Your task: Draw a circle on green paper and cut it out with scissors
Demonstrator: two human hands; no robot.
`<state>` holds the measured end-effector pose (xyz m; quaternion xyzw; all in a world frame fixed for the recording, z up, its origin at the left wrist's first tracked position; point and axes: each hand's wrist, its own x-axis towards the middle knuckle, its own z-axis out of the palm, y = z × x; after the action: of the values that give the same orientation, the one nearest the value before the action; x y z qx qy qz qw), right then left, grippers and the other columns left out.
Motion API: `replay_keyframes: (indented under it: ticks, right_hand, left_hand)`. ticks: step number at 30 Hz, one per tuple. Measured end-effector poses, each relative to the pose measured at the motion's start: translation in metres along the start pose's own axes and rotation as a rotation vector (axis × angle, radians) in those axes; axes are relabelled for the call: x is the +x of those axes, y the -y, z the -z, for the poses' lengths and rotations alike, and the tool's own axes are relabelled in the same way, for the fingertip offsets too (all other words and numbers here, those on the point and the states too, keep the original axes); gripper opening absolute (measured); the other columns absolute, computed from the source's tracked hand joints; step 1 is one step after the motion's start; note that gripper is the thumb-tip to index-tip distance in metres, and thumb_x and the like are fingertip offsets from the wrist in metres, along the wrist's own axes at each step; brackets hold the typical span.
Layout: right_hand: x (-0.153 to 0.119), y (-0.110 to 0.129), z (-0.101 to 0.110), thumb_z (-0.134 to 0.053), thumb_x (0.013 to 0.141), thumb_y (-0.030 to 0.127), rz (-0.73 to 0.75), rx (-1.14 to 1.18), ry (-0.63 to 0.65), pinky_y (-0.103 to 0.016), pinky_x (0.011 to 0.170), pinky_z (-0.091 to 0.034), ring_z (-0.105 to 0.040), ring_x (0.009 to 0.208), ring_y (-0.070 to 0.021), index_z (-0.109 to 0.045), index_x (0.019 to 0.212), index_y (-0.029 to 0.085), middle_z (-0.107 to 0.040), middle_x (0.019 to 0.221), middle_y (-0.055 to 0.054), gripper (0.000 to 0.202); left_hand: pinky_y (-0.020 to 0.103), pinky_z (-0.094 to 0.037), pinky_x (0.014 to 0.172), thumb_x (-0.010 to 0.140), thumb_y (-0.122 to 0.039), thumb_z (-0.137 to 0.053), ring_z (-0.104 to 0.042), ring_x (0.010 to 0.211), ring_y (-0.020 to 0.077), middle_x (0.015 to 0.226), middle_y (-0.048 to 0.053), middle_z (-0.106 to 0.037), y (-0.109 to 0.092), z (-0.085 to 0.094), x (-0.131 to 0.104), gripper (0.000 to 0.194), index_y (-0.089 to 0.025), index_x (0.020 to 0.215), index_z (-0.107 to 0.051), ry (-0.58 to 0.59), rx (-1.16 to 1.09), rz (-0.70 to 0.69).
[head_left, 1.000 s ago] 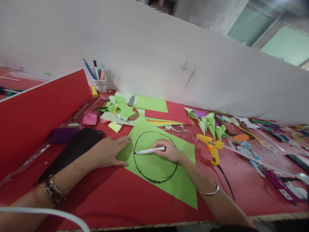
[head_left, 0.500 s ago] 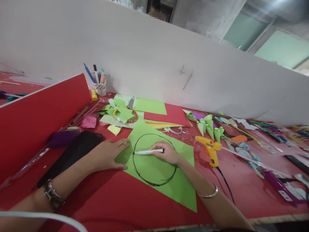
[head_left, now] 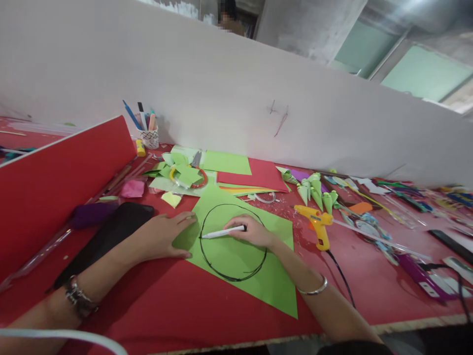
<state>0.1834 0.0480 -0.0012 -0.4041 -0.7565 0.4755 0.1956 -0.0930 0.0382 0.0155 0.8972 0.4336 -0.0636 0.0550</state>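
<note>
Barely anything had moved since the earlier frame: the view had slid slightly leftward, while the white marker [head_left: 218, 233] kept its tip on the black circle [head_left: 231, 255], towards the left edge of the green sheet [head_left: 277, 286]. The right hand [head_left: 254, 231], over the sheet's middle, had thumb and fingers clamped on the marker; the left hand [head_left: 162, 236] lay with its fingers apart at the sheet's left edge. Going over that line neatly probably called for a steady sheet and even strokes. How firmly the left hand pressed could not be told. The right hand and wrist hid part of the circle, and a white band [head_left: 66, 335], left of the sheet, was cut off.
</note>
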Motion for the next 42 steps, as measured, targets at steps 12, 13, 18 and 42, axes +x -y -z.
replay_keyframes:
  ticks: [12, 13, 18, 42]
  right_hand:
    - [-0.002, 0.000, 0.017, -0.058, 0.076, 0.037, 0.080, -0.125, 0.093, -0.021, 0.051, -0.033, -0.045, 0.058, -0.0103, -0.069, 0.090, 0.019, -0.059, 0.068, 0.000, 0.026]
    - [-0.002, 0.001, 0.015, -0.057, 0.077, 0.037, 0.065, -0.110, 0.050, -0.021, 0.050, -0.032, -0.045, 0.057, -0.0098, -0.069, 0.091, 0.019, -0.059, 0.069, 0.000, 0.026]
    - [-0.002, 0.000, 0.007, -0.060, 0.074, 0.036, 0.005, 0.073, -0.092, -0.019, 0.041, -0.026, -0.038, 0.046, -0.0065, -0.068, 0.089, 0.021, -0.054, 0.060, 0.003, 0.023]
    - [-0.024, 0.004, 0.040, -0.059, 0.072, 0.044, 0.127, 0.482, -0.805, -0.026, 0.047, -0.042, -0.043, 0.046, -0.0095, -0.050, 0.071, 0.024, -0.043, 0.055, 0.005, 0.023]
  left_hand:
    - [0.036, -0.043, 0.076, 0.068, -0.058, -0.052, -0.060, 0.084, 0.0263, 0.137, 0.009, -0.038, 0.001, 0.003, 0.001, 0.074, -0.021, 0.130, -0.036, 0.011, -0.011, -0.018]
    - [0.036, -0.043, 0.076, 0.068, -0.059, -0.051, -0.060, 0.085, 0.0265, 0.137, 0.009, -0.038, 0.001, 0.003, 0.001, 0.074, -0.021, 0.130, -0.036, 0.013, -0.013, -0.023]
    - [0.034, -0.042, 0.080, 0.068, -0.059, -0.051, -0.058, 0.095, 0.0276, 0.137, 0.008, -0.038, 0.002, 0.003, 0.001, 0.074, -0.022, 0.130, -0.036, 0.010, -0.026, -0.027]
    - [0.039, -0.042, 0.080, 0.068, -0.058, -0.053, -0.058, 0.095, 0.0291, 0.138, 0.007, -0.037, -0.013, 0.002, -0.002, 0.071, -0.028, 0.130, -0.036, -0.074, -0.022, -0.012]
